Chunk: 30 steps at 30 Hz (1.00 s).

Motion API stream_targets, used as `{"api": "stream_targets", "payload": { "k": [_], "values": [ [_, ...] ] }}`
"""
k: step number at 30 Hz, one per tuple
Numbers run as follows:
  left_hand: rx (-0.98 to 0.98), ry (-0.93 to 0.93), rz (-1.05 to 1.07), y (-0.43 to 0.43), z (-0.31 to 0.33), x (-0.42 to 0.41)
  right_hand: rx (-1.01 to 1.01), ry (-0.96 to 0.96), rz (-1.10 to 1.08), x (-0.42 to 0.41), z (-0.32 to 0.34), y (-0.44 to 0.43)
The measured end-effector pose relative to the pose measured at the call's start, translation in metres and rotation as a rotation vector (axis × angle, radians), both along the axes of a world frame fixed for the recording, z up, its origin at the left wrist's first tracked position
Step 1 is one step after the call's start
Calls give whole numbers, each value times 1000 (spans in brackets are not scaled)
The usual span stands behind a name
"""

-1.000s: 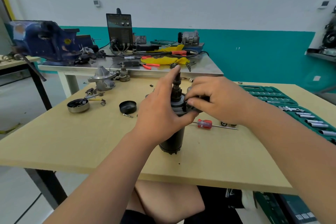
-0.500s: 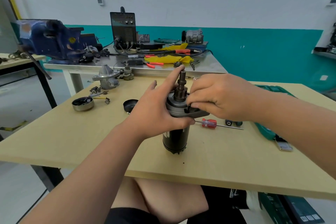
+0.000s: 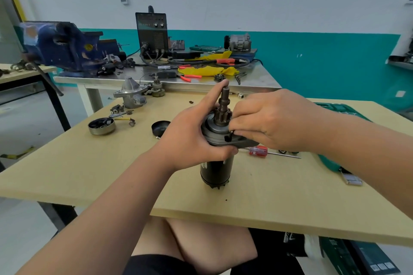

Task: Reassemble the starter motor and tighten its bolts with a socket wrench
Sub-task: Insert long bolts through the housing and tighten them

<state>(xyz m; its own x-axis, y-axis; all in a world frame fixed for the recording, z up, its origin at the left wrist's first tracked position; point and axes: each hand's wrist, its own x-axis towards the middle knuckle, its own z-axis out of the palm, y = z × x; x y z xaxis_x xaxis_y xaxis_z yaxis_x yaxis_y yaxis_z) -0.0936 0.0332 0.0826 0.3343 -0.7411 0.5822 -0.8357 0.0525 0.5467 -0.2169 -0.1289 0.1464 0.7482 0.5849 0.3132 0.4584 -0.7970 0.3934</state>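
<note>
Starter motor (image 3: 215, 172) stands upright, middle of table (image 3: 67, 174), bolt (image 3: 229, 136) in its flange. Screwdriver (image 3: 259, 150) lies just right, round cap (image 3: 159, 127) left, end housing (image 3: 131, 94) back-left. Socket case (image 3: 335, 107), probably, at right edge.

We count two hands: left hand (image 3: 190, 140), right hand (image 3: 274, 123). One starter motor (image 3: 215, 169), gripped in the left fingers. One bolt (image 3: 228, 137), pinched at the right fingertips. One screwdriver (image 3: 258, 150), just below the right fingers. Left of the left fingers: one black cap (image 3: 159, 127), one metal cup (image 3: 101, 126), one nose housing (image 3: 131, 94). Well beyond the fingertips: one vise (image 3: 64, 47), one welder box (image 3: 152, 31). One socket case (image 3: 335, 109), right of the right fingers.
</note>
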Motion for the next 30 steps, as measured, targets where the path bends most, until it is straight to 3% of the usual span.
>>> {"api": "stream_targets", "payload": {
  "k": [9, 14, 20, 26, 30],
  "values": [
    [-7, -20, -3, -2, -1, -1, -309, 182, -278, 2, 19, 27],
    [-4, -12, 32, -3, -2, -3, -385, 216, -417, 1, 25, 41],
    [1, -2, 92, -4, 0, -13, -299, 257, -557, 0, 24, 47],
    [17, -21, 131, -3, 3, -20, -394, 287, -579, -7, 24, 51],
    [23, -18, 176, -4, 2, -22, -284, 297, -633, -3, 21, 55]
  ]
}}
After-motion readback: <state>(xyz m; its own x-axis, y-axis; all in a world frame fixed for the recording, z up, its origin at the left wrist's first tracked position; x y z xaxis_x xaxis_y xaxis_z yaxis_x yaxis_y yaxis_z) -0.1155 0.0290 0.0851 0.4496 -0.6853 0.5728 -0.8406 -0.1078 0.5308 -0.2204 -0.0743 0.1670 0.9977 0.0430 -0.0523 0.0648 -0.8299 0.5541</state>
